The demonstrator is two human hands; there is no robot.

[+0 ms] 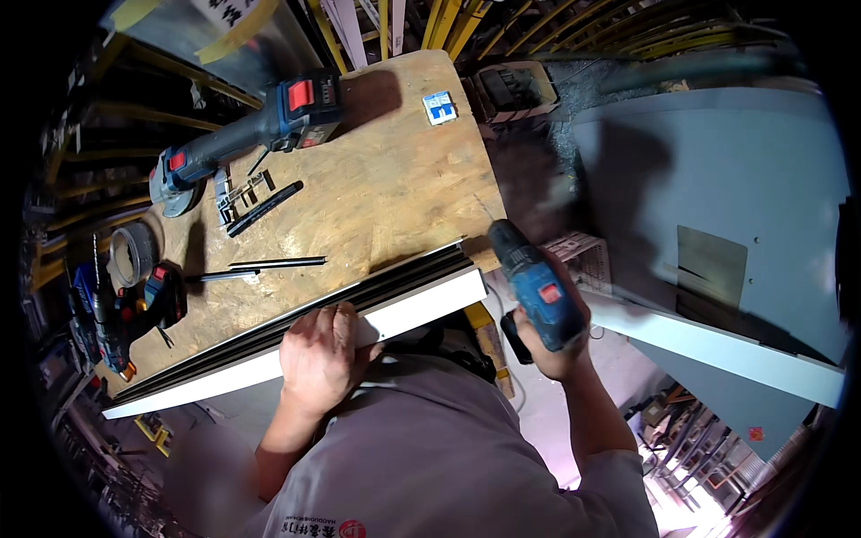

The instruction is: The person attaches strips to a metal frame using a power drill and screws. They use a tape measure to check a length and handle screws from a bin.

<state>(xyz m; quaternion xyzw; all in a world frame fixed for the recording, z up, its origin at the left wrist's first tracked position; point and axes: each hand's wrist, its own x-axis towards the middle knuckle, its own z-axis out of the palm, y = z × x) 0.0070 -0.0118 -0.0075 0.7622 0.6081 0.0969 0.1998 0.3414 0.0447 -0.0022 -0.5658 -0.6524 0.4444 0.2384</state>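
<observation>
My left hand is closed over a long white profile with black channels, which lies along the near edge of the wooden workbench. A small dark hole shows in the white face just right of that hand. My right hand grips a blue and black cordless drill with a red patch on its body. The drill is off the bench's right side, beyond the profile's right end. Its thin bit points up and to the left, apart from the profile.
A blue angle grinder, metal fittings and black strips lie on the bench. Near its left end are a tape roll and more power tools. A blue-white box sits far right; a large grey panel stands beyond.
</observation>
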